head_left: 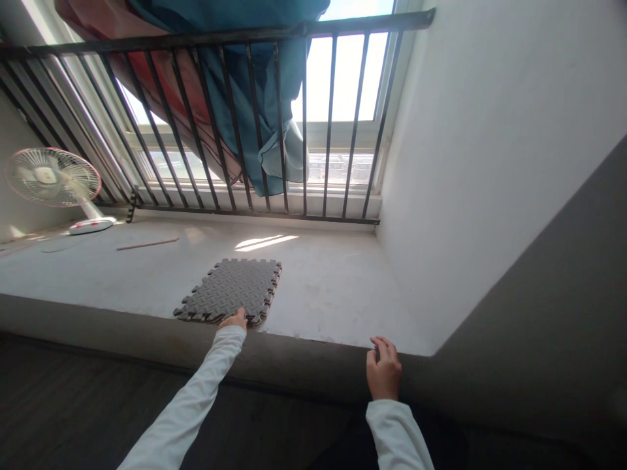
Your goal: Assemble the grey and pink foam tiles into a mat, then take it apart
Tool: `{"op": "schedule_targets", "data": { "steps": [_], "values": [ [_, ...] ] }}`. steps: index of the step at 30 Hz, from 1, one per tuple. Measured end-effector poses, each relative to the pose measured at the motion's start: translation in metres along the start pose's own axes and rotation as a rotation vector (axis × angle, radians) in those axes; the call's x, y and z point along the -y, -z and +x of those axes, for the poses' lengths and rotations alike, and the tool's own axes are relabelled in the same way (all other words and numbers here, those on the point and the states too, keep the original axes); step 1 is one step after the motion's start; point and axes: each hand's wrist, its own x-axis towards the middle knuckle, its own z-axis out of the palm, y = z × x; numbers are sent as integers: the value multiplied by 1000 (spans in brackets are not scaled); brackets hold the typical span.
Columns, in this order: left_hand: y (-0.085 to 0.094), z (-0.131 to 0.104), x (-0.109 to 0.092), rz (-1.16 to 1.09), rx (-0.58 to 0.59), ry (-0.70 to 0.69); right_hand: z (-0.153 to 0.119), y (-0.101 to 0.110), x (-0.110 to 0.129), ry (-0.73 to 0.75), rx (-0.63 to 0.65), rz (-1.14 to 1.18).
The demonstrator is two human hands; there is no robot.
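A stack of grey foam mats [235, 287] with toothed edges lies on the white ledge [333, 287]. At the front edge of the stack, near its right corner, my left hand [235, 320] grips the mats, its fingertips on top and the thumb hidden. To the right, my right hand [384, 367] is raised by the ledge's front edge, away from the mats. Its fingers are bent and apart, and nothing shows in them.
A white and pink fan [53, 176] stands at the ledge's left end. A thin stick [147, 244] lies behind the mats. Black railings [279, 130] and curtains [235, 85] front the window. A white wall [470, 130] rises on the right.
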Motion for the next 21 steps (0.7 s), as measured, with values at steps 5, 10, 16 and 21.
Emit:
{"op": "schedule_targets", "data": {
  "steps": [5,10,16,21],
  "values": [
    [1,-1,1,-4,15,-4,0,0,-1,0,9,1],
    [2,-2,1,-4,18,1,1,0,-1,1,14,14],
    [5,-2,-1,8,19,-1,0,0,0,-2,11,12],
    [5,0,-4,5,6,-5,-1,0,-1,-6,6,18]
  ]
}}
